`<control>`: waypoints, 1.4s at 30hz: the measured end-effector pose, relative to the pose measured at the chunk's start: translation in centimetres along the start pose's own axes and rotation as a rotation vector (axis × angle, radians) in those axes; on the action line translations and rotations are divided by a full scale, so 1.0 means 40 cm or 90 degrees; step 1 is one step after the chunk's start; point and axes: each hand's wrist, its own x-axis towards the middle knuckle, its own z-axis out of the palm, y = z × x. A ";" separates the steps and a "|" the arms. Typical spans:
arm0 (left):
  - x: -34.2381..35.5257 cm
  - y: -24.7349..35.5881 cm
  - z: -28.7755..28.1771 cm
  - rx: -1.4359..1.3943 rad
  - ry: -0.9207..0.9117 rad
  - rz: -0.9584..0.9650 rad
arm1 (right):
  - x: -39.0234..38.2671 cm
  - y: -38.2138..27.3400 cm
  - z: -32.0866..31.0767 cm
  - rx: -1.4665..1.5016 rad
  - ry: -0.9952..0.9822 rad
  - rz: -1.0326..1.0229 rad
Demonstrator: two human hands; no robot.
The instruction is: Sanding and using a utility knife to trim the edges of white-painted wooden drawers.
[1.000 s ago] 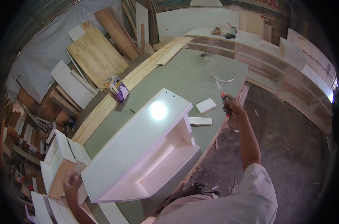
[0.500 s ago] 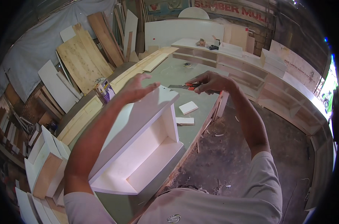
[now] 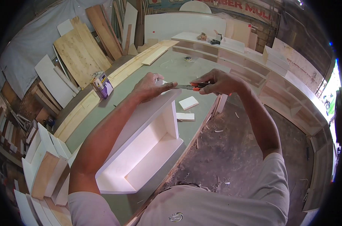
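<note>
A person in a pale grey shirt leans over a green-topped workbench [image 3: 186, 71] in a woodworking shop, both bare forearms stretched forward above a white, smooth-faced cabinet box [image 3: 140, 150] that lies open side up on the bench, its flat panels meeting at square corners. At the box's far end the left hand [image 3: 150, 86] rests on the top edge, fingers loosely curled and the thumb pointing toward the other hand; whether it pinches anything cannot be told. Just beside it, the right hand [image 3: 218, 83] is closed around a utility knife [image 3: 193, 87] with an orange-and-black handle, its thin metal blade aimed at the left thumb. Two small white offcut blocks [image 3: 188, 102] lie on the bench to the right of the box, near the bench edge above a dusty floor strewn with shavings. Further left stands a small purple-and-white carton [image 3: 102, 84]. Beyond the bench, raw plywood sheets [image 3: 80, 52] with visible grain lean against a grey tarpaulin, and long white shelf units [image 3: 276, 75] curve along the right wall.
</note>
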 end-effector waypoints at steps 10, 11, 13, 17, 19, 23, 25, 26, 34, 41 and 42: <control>0.025 -0.025 0.011 -0.002 0.054 0.025 | -0.047 -0.053 0.068 -0.102 0.136 -0.025; 0.023 -0.023 0.010 -0.004 0.055 0.014 | -0.046 -0.060 0.072 -0.103 0.134 -0.022; 0.023 -0.026 0.009 -0.008 0.057 0.007 | -0.048 -0.078 0.077 -0.091 0.138 0.021; 0.024 -0.023 0.006 -0.003 0.058 0.013 | -0.030 -0.070 0.092 -0.090 0.143 -0.015; 0.018 -0.024 0.002 -0.001 0.057 0.013 | -0.031 -0.092 0.100 -0.098 0.154 -0.016; 0.001 0.000 -0.006 -0.015 0.033 0.022 | -0.043 -0.091 0.113 -0.098 0.158 0.030; -0.008 0.003 -0.015 -0.027 0.005 0.017 | -0.044 -0.080 0.131 -0.121 0.227 -0.076; -0.010 0.006 -0.015 -0.034 0.007 0.013 | -0.053 -0.080 0.131 -0.125 0.232 -0.074; -0.011 0.002 -0.001 0.053 0.047 0.061 | -0.133 -0.077 0.284 0.648 0.289 0.113; 0.009 -0.014 -0.003 0.037 0.030 0.052 | -0.091 -0.169 0.373 0.592 0.310 0.092; 0.007 -0.011 -0.002 0.038 0.030 0.056 | -0.084 -0.170 0.372 0.585 0.300 0.092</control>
